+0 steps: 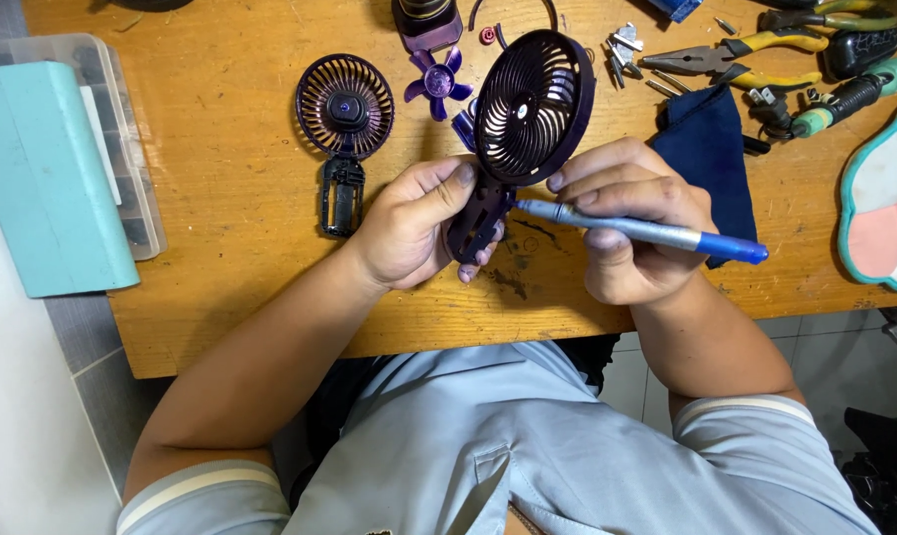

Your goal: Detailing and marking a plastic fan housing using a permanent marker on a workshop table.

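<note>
1. Above the wooden table (240, 198), a purple fan grille half (527, 119) with handle shell is held upright; the left hand (414, 228) is clenched around the handle.
2. A blue-handled screwdriver (646, 231) is grasped by the right hand (627, 223), its tip touching the handle shell.
3. On the table lie the other grille half with motor (345, 109), a purple fan blade (436, 81), pliers (736, 54) and a dark blue cloth (706, 149).
4. A teal-lidded parts box (52, 168) is seen at the table's left edge.

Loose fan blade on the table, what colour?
Purple; the fan blade shows clearly in the head view.
</note>
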